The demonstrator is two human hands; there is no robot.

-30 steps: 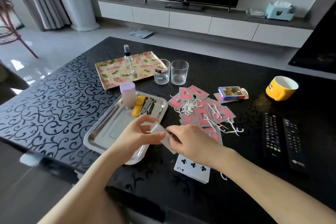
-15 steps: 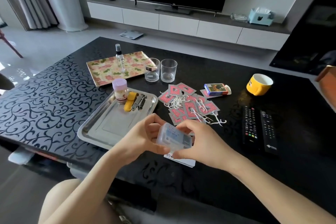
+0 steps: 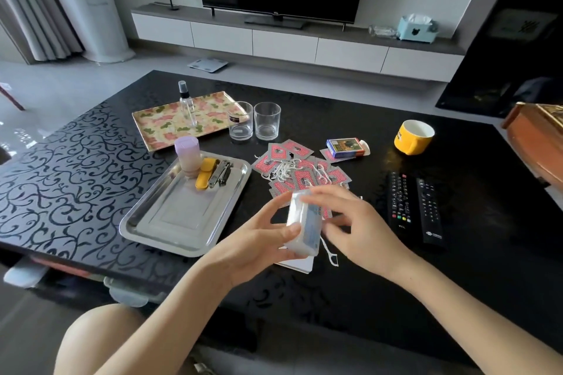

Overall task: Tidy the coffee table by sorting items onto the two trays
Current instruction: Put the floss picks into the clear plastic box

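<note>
Hands meet on the small translucent plastic box [image 3: 304, 222] at frame centre — left hand [image 3: 259, 240] wraps its side, right hand [image 3: 356, 228] pinches its top. Probably best kept level, then set flat in the rectangular steel tray [image 3: 146, 222] just left.

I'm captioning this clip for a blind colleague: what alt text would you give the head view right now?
A person's left hand holds a small translucent box above a black coffee table while the blurred right hand touches its top. Beyond lie scattered red-backed cards, white floss picks, a steel tray and a floral tray with a spray bottle.
</note>
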